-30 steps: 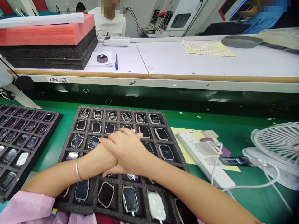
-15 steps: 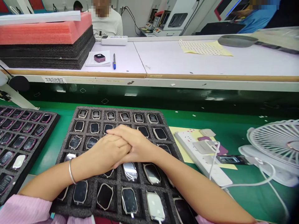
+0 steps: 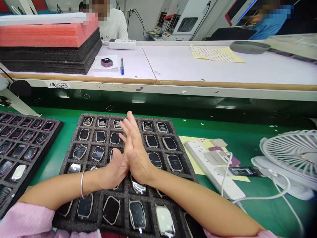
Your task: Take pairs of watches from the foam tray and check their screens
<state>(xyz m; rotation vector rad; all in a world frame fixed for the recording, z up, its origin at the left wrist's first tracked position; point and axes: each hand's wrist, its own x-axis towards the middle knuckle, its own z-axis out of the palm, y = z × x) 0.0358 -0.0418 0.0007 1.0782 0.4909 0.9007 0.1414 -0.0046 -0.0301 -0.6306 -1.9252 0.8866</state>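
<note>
Left hand (image 3: 114, 172) pressed against right hand (image 3: 137, 158), above tray (image 3: 97, 207).

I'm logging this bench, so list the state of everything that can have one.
Left grip: touching the other
Right grip: fingers extended
Near tray: holds watches, partly hidden
Left tray: holds watches
Fan: running or off, cannot tell
Pen: lying, blue end nearer
Foam stack: piled, red over black
</note>
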